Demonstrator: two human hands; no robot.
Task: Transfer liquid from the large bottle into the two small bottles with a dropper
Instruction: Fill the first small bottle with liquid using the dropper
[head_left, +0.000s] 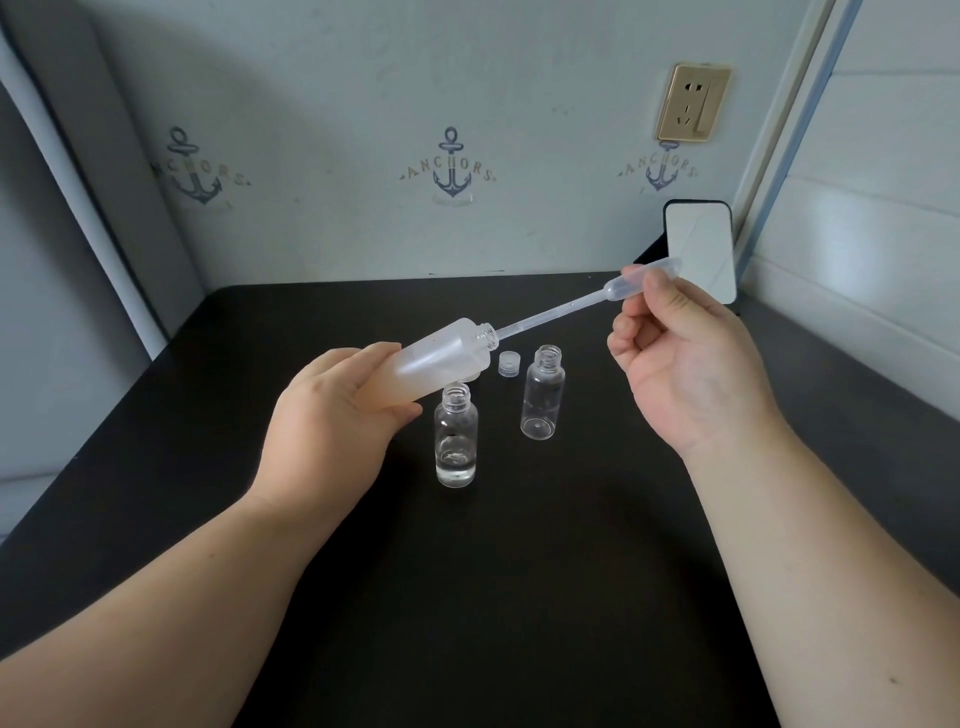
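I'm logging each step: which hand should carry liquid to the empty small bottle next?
Right hand: it pinches the dropper, beside the empty small bottle. The left hand holds the large bottle.

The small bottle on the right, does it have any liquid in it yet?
No, the right small bottle looks empty, while the left small bottle holds clear liquid at its bottom.

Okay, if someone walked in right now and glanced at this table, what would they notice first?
First, the frosted large plastic bottle tilted above mid-table in the left hand, with the clear plastic dropper poking into its neck, its bulb pinched by the right hand. Below stand two small clear uncapped bottles: the nearer one holds a little liquid, the farther one looks empty.
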